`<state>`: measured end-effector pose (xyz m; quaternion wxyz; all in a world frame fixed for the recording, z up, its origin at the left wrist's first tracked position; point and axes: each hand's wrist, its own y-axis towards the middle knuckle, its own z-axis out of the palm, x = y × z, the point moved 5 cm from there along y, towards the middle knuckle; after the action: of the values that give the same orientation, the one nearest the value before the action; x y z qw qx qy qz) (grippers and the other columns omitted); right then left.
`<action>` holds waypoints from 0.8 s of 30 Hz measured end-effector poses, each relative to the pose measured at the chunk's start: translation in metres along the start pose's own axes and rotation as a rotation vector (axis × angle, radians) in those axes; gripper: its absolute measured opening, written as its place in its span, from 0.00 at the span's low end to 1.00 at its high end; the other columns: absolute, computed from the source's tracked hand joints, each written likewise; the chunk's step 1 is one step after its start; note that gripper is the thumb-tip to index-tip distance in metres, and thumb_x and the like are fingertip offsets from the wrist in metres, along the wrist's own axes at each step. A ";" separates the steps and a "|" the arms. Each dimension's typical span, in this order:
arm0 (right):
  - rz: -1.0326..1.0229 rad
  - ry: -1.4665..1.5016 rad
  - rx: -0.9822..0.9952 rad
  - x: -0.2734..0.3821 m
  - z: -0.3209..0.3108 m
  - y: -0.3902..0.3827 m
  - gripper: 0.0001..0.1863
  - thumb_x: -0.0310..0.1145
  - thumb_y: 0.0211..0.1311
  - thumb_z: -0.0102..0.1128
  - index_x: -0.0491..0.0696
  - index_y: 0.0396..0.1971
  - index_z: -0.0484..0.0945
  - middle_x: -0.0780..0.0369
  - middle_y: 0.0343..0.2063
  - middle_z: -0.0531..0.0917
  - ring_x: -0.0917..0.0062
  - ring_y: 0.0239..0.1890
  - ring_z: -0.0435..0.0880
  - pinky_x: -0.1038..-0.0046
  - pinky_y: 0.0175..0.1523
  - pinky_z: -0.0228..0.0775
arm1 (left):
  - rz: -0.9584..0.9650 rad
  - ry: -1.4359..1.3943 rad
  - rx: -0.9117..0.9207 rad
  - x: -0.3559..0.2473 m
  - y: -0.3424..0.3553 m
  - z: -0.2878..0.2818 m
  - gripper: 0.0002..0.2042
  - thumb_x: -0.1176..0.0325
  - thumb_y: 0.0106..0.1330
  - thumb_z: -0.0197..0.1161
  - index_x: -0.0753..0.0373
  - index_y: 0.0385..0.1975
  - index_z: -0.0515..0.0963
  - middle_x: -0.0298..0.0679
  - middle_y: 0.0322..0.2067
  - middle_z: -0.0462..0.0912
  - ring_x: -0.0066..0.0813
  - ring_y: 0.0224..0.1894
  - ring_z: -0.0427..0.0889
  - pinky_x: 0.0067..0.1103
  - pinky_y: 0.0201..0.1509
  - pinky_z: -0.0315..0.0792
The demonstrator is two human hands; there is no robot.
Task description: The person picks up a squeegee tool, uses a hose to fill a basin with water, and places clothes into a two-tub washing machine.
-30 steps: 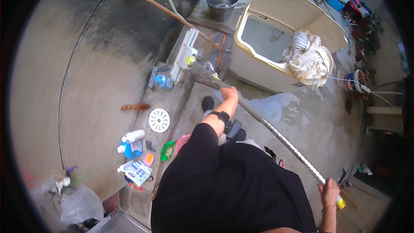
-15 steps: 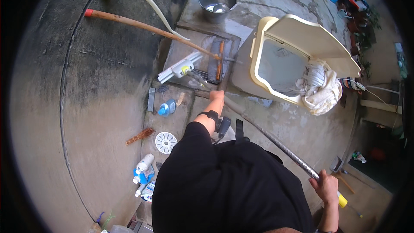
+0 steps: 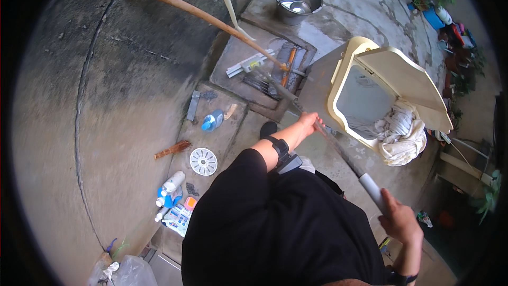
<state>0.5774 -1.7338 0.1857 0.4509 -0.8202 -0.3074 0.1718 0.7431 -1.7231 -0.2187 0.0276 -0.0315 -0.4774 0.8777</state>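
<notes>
Your left hand [image 3: 309, 122] wraps around the pole [image 3: 341, 150], while your right hand [image 3: 399, 221] grips its pale handle [image 3: 372, 187], nearer you on the right. At the far end, the white mop head [image 3: 247, 65] sits near a red-tipped wooden stick [image 3: 190, 10]; farther right, whitish cloth [image 3: 403, 137] drapes over the cream tub [image 3: 320, 82].

- Mop head [image 3: 251, 63]: shifted away from the wall [image 3: 153, 69], now closer to the broom head [image 3: 289, 66].
- Pale grip [image 3: 373, 190]: now at the right hand [image 3: 399, 221], where the pole [image 3: 345, 154] showed twisted metal earlier.
</notes>
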 end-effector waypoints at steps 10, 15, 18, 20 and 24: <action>-0.338 0.272 -0.850 -0.008 -0.055 -0.025 0.24 0.19 0.33 0.55 0.42 0.39 0.70 0.52 0.35 0.74 0.58 0.31 0.76 0.68 0.36 0.69 | 0.423 0.962 0.006 -0.156 -0.085 -0.004 0.08 0.66 0.58 0.48 0.63 0.24 0.70 0.36 0.12 0.70 0.21 0.09 0.66 0.18 0.07 0.58; -0.421 0.595 -0.914 -0.016 -0.052 -0.027 0.20 0.24 0.35 0.58 0.39 0.36 0.71 0.51 0.31 0.76 0.62 0.30 0.78 0.72 0.34 0.69 | 1.261 0.639 -0.273 -0.314 -0.211 0.030 0.04 0.75 0.56 0.45 0.65 0.29 0.68 0.34 0.16 0.68 0.19 0.12 0.64 0.16 0.10 0.59; -0.343 0.680 -0.908 -0.027 -0.049 -0.022 0.18 0.24 0.36 0.57 0.38 0.34 0.72 0.52 0.29 0.76 0.67 0.28 0.78 0.76 0.31 0.69 | 1.561 0.788 -0.276 -0.380 -0.279 0.088 0.06 0.74 0.59 0.49 0.66 0.34 0.69 0.33 0.17 0.70 0.17 0.15 0.67 0.14 0.16 0.63; -0.310 0.603 -0.888 -0.027 -0.047 -0.021 0.16 0.23 0.38 0.57 0.38 0.33 0.72 0.53 0.27 0.76 0.68 0.27 0.78 0.77 0.30 0.68 | 1.732 0.777 -0.281 -0.423 -0.308 0.119 0.08 0.74 0.58 0.50 0.66 0.36 0.70 0.33 0.17 0.71 0.17 0.16 0.69 0.13 0.19 0.64; -0.152 0.675 -0.944 -0.019 -0.050 -0.022 0.14 0.20 0.40 0.56 0.38 0.32 0.72 0.55 0.24 0.76 0.72 0.23 0.74 0.78 0.26 0.64 | 1.915 1.364 -0.707 -0.475 -0.332 0.165 0.14 0.67 0.57 0.53 0.65 0.42 0.71 0.37 0.19 0.76 0.22 0.21 0.75 0.20 0.27 0.68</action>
<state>0.5832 -1.7695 0.2307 0.1210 -0.9172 -0.2480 -0.2874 1.2088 -1.7182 0.1630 -0.3943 -0.8279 -0.3611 0.1696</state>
